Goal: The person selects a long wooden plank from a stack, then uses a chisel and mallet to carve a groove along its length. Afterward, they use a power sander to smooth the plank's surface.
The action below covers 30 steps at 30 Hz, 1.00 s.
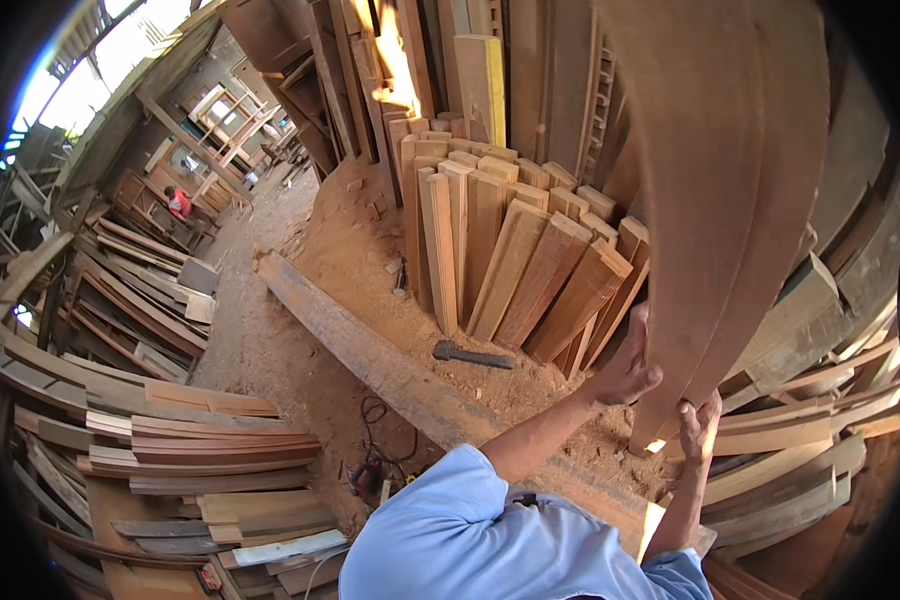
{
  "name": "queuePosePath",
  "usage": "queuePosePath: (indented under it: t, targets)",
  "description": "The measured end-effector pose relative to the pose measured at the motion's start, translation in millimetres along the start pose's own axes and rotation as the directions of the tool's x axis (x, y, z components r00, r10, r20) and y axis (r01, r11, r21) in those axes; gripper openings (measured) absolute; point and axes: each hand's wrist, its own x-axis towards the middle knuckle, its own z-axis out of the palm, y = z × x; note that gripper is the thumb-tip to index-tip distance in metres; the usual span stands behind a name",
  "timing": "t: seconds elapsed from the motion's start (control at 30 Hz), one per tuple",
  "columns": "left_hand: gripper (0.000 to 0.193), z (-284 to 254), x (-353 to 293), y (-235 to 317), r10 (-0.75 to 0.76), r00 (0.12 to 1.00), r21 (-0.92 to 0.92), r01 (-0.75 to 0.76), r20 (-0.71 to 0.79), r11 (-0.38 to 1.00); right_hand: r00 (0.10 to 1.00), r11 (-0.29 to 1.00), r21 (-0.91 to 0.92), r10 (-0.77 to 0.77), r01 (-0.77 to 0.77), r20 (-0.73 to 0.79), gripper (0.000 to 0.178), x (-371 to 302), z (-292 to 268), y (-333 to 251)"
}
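Note:
A tall, wide wooden board [725, 190] stands upright in front of me on the right, its top running out of the picture. Its lower part narrows between my hands in this bent view. My left hand [625, 370] grips its left edge, thumb at the front and the other fingers partly hidden behind the wood. Lower down, my right hand [701, 425] is closed round the right edge, with its thumb on the front face. A lengthwise line runs down the board's face.
Several short planks [530, 240] lean in rows beyond my left hand. A dark hammer-like tool [473, 355] lies on the sawdust. A long beam [360, 345] crosses the floor. Stacked timber [220, 440] lies at left, near a corded power tool [367, 477]. A person in red [178, 203] is far off.

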Motion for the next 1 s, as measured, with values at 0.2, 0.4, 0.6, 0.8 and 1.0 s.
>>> queuePosePath:
  t: [0.2, 0.4, 0.6, 0.8, 1.0]
  targets:
    - [0.104, 9.0, -43.0, -46.1, -0.029, 0.998, -0.141, 0.021, -0.053, 0.990, 0.997, 0.952, -0.303, -0.058, 0.042, -0.045, 0.089, -2.1, 25.5, -6.6]
    - [0.094, 3.5, -41.0, -51.6, 0.123, 0.977, -0.150, -0.150, -0.177, 0.977, 0.938, 0.826, -0.545, -0.290, 0.146, -0.188, 0.106, -5.2, 69.5, 10.0]
    - [0.031, -45.9, -48.9, -62.7, 0.200, 0.980, 0.068, -0.198, -0.013, 0.978, 0.949, 0.954, -0.279, -0.187, 0.114, -0.253, 0.081, 5.0, 128.0, -76.8]
    - [0.108, -81.4, -4.2, 164.2, 0.124, 0.987, -0.315, -0.088, 0.098, 0.945, 0.872, 0.906, -0.262, -0.401, 0.332, -0.281, 0.073, 5.3, 148.1, -169.3]
    - [0.097, -121.0, -95.7, 56.6, 0.274, 0.854, 0.244, -0.409, 0.442, 0.879, 0.833, 0.906, -0.114, -0.421, 0.408, -0.358, 0.073, -50.0, 139.2, -183.3]
